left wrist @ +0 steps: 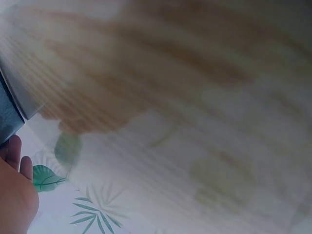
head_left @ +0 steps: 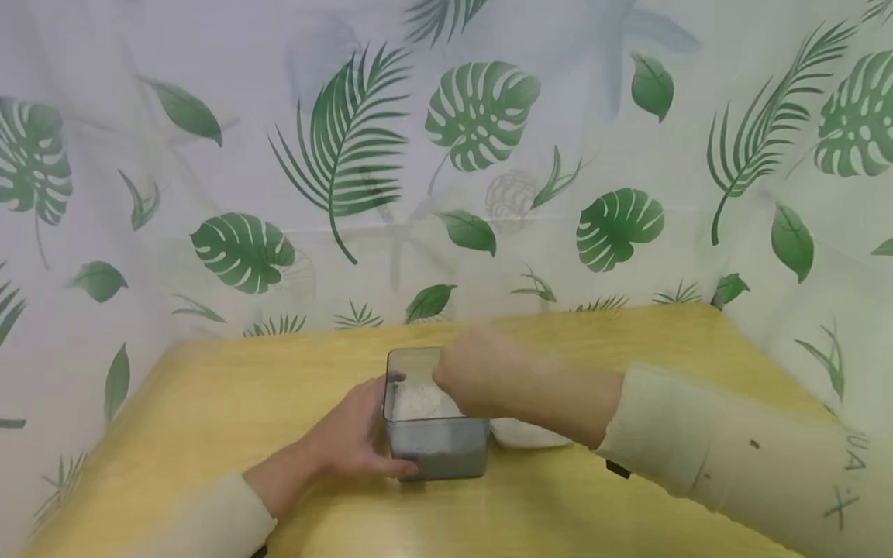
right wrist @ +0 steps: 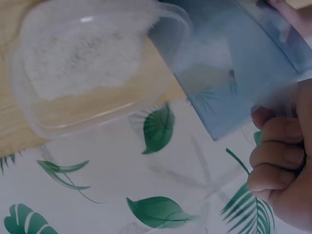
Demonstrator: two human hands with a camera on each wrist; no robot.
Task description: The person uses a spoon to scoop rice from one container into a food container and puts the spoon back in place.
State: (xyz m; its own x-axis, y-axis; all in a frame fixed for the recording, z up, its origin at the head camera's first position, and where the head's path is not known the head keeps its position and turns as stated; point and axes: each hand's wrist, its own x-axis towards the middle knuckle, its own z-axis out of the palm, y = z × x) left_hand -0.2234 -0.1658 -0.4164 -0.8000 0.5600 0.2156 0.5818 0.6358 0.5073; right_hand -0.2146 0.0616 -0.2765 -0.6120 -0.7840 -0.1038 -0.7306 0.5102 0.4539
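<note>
A translucent grey-blue plastic box (head_left: 438, 449) stands on the table with white grains (head_left: 421, 402) like rice inside. My left hand (head_left: 352, 434) grips its left side, thumb on the front wall and fingers round the back. In the left wrist view, some fingers (left wrist: 14, 151) show under the box's corner (left wrist: 9, 114). Over the box's right rim is my right hand (head_left: 477, 372), its fingers (right wrist: 275, 151) curled. Whether it holds something is hidden. Beside the box sits a clear plastic tub (right wrist: 87, 124) with white grains (right wrist: 87, 58) in it, partly covered by my right arm in the head view.
The yellow wood-grain table (head_left: 244, 395) extends around the box. A white curtain (head_left: 530, 256) with green leaf prints hangs behind the table and along both sides.
</note>
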